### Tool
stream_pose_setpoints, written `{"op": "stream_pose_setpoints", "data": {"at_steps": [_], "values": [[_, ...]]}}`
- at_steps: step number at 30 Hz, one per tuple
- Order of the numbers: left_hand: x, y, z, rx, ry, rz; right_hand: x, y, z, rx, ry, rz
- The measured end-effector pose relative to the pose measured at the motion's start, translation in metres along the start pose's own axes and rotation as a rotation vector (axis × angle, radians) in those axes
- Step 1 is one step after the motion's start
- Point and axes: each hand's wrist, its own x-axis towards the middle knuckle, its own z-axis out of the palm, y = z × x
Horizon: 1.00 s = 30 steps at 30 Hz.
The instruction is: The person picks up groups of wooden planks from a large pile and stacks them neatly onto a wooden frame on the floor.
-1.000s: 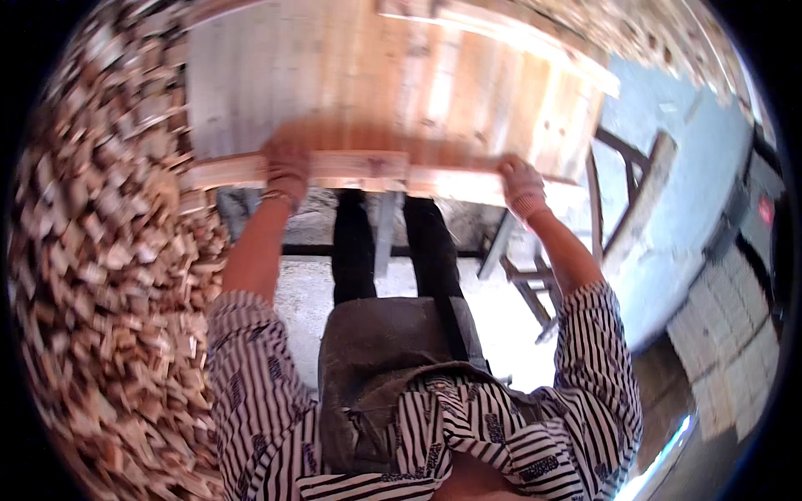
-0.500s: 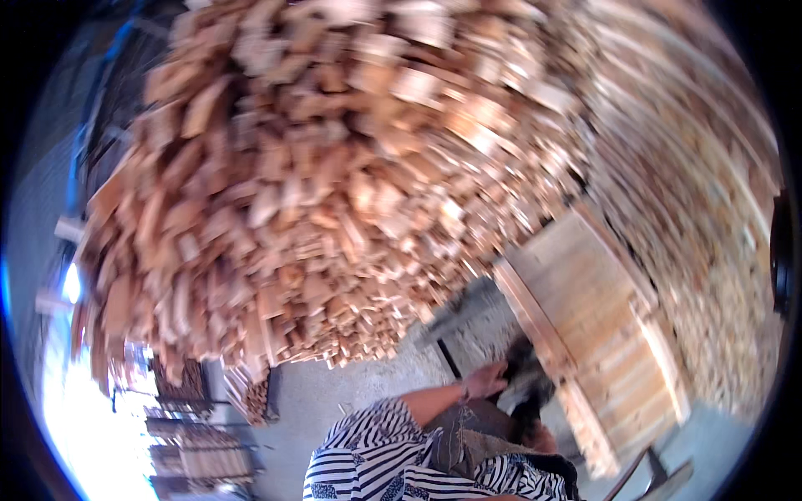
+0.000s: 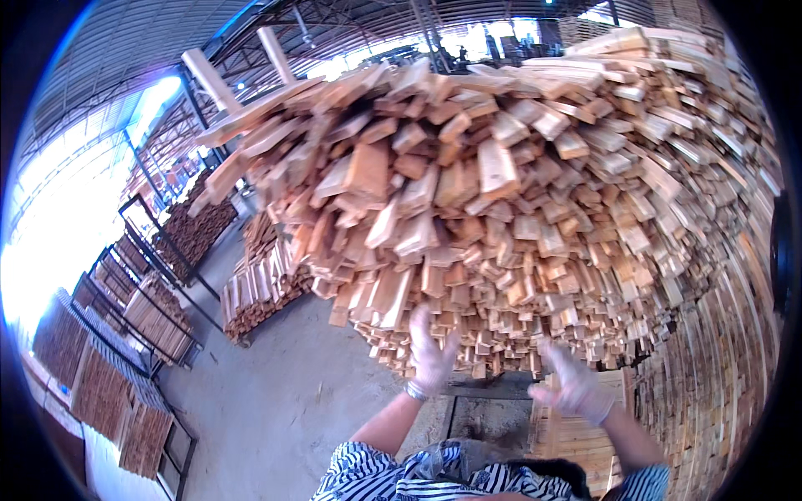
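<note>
Corrugated metal roofing on steel trusses is seen overhead, with strong daylight flooding in at the left side of a large open shed. Most of the view is filled by a tall heap of short wooden boards [image 3: 518,209], stacked roughly with their cut ends facing out, pale and reddish in colour. Two long pale planks [image 3: 209,79] are seen jutting upward from the heap's upper left corner. A bare concrete floor [image 3: 284,401] is spread below the heap.

The left hand [image 3: 430,351], covered by a thin whitish glove, is raised with its fingers spread open, nothing being gripped; its fingertips are placed just beside the lowest board ends, though contact cannot be told. The right hand [image 3: 572,384], gloved likewise, is held open and a little lower, fingers loosely curled, close under the underside of the heap and holding nothing. Striped sleeves [image 3: 376,476] are seen at the lower edge.

A slatted wooden pallet [image 3: 572,438] is partly seen beneath the right hand. Further left, a smaller stack of boards [image 3: 259,284] is set on the floor, and metal racks [image 3: 109,376] filled with cut wood are lined along the bright left side. Another wall of stacked timber [image 3: 718,376] is curved along the right edge.
</note>
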Motion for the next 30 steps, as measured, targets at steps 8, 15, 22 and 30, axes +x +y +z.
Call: {"op": "stream_pose_setpoints", "data": {"at_steps": [8, 15, 22, 30], "values": [[0.238, 0.005, -0.244, -0.432, 0.654, 0.146, 0.206, -0.231, -0.077, -0.458, 0.32, -1.043], [0.355, -0.029, -0.318, -1.003, 0.443, -0.166, 0.331, -0.374, -0.102, -0.709, 0.37, -0.841], [0.413, 0.017, -0.314, -0.921, 0.296, -0.041, 0.434, -0.44, -0.047, -0.657, 0.153, -0.648], [0.462, -0.088, -0.316, -1.072, 0.018, 0.041, 0.444, -0.434, -0.05, -0.58, 0.12, -0.842]]}}
